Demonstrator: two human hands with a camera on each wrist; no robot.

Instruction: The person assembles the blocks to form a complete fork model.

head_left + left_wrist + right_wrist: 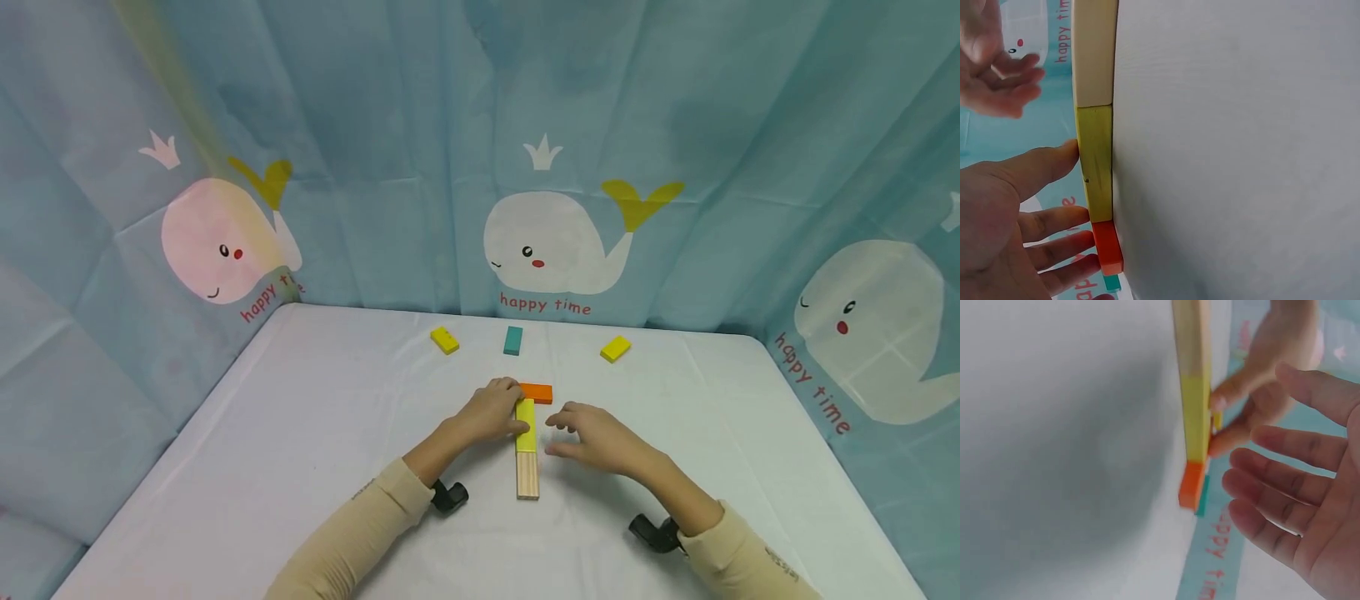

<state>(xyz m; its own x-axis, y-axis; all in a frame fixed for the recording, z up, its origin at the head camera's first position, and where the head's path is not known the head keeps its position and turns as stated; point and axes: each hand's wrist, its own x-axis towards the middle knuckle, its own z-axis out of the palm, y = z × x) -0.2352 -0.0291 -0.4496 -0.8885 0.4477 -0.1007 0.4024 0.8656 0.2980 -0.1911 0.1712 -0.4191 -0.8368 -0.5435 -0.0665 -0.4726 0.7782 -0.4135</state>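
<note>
In the head view, a plain wooden block [527, 479], a yellow block [527, 433] and an orange block [537, 393] lie end to end, the orange one crosswise at the far end. My left hand [491, 412] rests on their left side. Its thumb touches the yellow block [1099, 165] in the left wrist view, and its fairly straight fingers reach the orange block [1108, 248]. To the right of the row, my right hand [596, 437] hovers apart from the blocks, fingers spread and loosely bent. The right wrist view shows nothing in its palm [1329, 519].
Toward the back of the white table [300, 467] lie a yellow block [445, 340], a teal block [513, 341] and another yellow block [616, 349]. A blue curtain [420, 125] printed with whales hangs behind and at the sides.
</note>
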